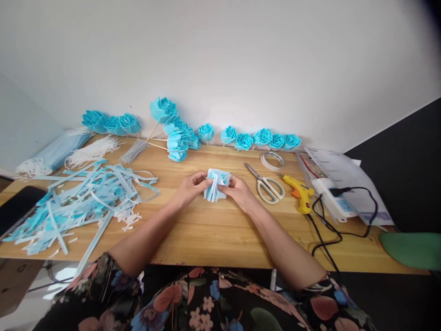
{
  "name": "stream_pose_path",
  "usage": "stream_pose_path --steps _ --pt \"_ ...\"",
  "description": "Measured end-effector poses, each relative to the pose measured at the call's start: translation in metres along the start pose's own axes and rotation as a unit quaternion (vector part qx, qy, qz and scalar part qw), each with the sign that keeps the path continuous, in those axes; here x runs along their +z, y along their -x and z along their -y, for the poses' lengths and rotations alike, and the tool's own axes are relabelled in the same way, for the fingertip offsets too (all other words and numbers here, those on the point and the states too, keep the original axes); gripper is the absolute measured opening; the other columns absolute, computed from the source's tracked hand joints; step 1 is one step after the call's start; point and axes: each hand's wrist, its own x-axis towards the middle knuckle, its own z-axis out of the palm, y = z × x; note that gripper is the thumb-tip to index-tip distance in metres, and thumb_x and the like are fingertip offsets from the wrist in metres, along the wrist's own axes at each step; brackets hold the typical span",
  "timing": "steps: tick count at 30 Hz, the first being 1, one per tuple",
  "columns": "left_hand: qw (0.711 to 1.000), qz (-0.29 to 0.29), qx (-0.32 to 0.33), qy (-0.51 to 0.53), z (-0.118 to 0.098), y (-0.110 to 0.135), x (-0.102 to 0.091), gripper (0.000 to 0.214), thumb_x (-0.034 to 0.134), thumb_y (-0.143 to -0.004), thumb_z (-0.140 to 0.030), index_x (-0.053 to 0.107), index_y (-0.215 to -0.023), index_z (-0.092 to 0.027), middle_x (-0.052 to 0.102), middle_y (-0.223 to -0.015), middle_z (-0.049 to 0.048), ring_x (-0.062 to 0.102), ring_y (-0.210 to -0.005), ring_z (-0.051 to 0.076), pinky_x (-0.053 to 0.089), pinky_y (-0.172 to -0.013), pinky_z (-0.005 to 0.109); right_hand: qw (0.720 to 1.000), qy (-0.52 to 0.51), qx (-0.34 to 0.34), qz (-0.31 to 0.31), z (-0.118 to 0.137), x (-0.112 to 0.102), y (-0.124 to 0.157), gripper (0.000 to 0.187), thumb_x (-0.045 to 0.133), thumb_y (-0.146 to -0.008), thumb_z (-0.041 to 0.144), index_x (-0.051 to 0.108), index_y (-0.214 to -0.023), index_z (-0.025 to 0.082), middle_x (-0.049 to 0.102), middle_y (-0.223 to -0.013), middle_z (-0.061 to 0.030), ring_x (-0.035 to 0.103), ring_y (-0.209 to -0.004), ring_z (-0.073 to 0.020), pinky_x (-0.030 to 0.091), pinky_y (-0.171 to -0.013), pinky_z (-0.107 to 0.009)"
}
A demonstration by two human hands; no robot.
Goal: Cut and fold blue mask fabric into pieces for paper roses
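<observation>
Between both hands, over the middle of the wooden table (213,239), is a small stack of light-blue and white fabric pieces (217,184). The pieces look like cut face-mask material, and their edges fan apart. My left hand (193,186) grips the stack's left side, thumb in front and fingers behind. My right hand (239,189) pinches the right side, with the thumb across the front. Fingertips behind the stack are hidden. To the right of my right hand lie scissors (267,184) with pale handles, blades slightly parted.
Blue fabric flowers (263,137) line the wall, several on sticks. At left are a heap of blue strips (86,197), a stack of face masks (62,147), white ear loops (91,151), wires (134,151) and a phone (20,207). Right: tape roll (272,161), yellow glue gun (301,193), power strip (336,200), cables.
</observation>
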Motion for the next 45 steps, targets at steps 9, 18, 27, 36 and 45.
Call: stream_pose_path --steps 9,18,27,36,45 --pt "1.000 0.018 -0.004 -0.004 0.011 -0.002 0.006 0.054 0.085 -0.063 -0.048 0.064 -0.099 -0.013 0.071 -0.095 0.0067 0.066 -0.085 0.020 0.053 -0.077 0.032 0.995 0.075 -0.062 -0.018 -0.006 -0.001 -0.003 0.061 0.076 -0.064 0.026 0.059 -0.121 0.023 0.072 -0.090 0.0000 0.067 -0.080 -0.0180 0.054 -0.070 -0.029" --pt "0.999 -0.029 -0.017 -0.003 0.009 0.003 0.010 0.054 0.081 -0.067 -0.049 0.064 -0.103 -0.013 0.071 -0.095 0.0062 0.065 -0.084 0.019 0.052 -0.076 0.031 0.864 0.377 -0.253 -0.216 0.002 0.007 0.010 0.065 0.074 -0.066 0.020 0.051 -0.126 0.023 0.063 -0.111 -0.0084 0.059 -0.102 -0.0263 0.048 -0.089 -0.042" --pt "0.985 0.018 -0.029 0.167 0.006 0.002 0.014 0.048 0.065 -0.080 -0.053 0.068 -0.110 -0.015 0.073 -0.114 0.0132 0.069 -0.102 0.028 0.052 -0.091 0.041 0.816 0.466 -0.301 -0.163 0.007 0.010 0.014 0.012 0.063 -0.079 0.014 0.056 -0.080 0.024 0.064 -0.068 0.0020 0.058 -0.065 -0.0170 0.039 -0.075 -0.034" --pt "0.984 0.021 -0.014 0.175 0.007 0.002 0.011 0.044 0.066 -0.080 -0.042 0.069 -0.113 -0.013 0.073 -0.114 0.0142 0.068 -0.106 0.027 0.050 -0.095 0.040 0.883 0.367 -0.282 -0.081 0.009 0.005 0.010 0.014 0.057 -0.083 0.017 0.068 -0.090 0.023 0.074 -0.087 -0.0028 0.065 -0.078 -0.0193 0.045 -0.075 -0.032" --pt "0.997 -0.014 0.065 -0.033 0.008 0.004 0.010 0.059 0.077 -0.074 -0.045 0.062 -0.121 -0.012 0.072 -0.115 0.0128 0.067 -0.105 0.025 0.053 -0.092 0.036 0.964 0.186 -0.190 -0.008 0.013 0.004 0.014 0.037 0.050 -0.095 0.053 0.068 -0.098 0.021 0.072 -0.093 -0.0032 0.066 -0.087 -0.0187 0.050 -0.080 -0.030"
